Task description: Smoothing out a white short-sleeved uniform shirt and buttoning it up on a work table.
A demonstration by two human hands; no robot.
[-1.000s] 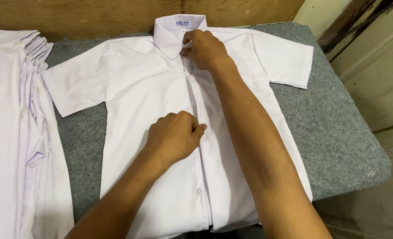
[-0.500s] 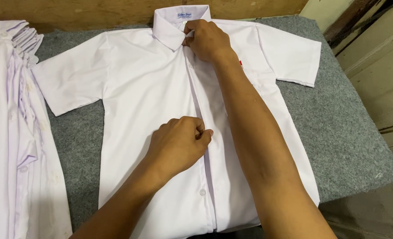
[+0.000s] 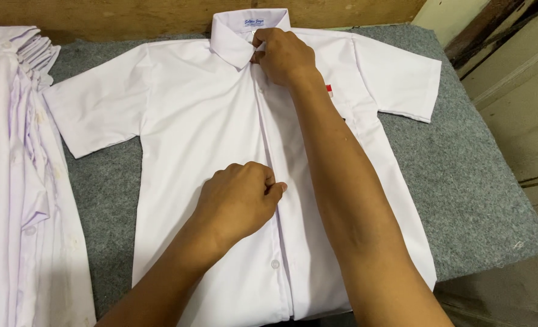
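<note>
I log a grey felt-covered table [image 3: 462,181] carrying a white short-sleeved shirt [image 3: 190,121], spread flat, front up, beneath both hands. A stack of white shirts [image 3: 14,181] lies well off to the left hand's outer side. Right arm reaches forward, right hand [image 3: 284,57] curled, fingers pinching the placket just below the collar [image 3: 238,36]. Left hand [image 3: 238,200] loosely fisted, knuckles up, fingertips pinching the placket mid-chest; a button [image 3: 275,264] sits just nearer me.

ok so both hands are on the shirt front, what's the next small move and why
Probably slide the left hand down the placket toward the lower button. The right hand pins the collar end, and the white shirt lies flat on the grey mat, so only the lower front looks untended.
</note>
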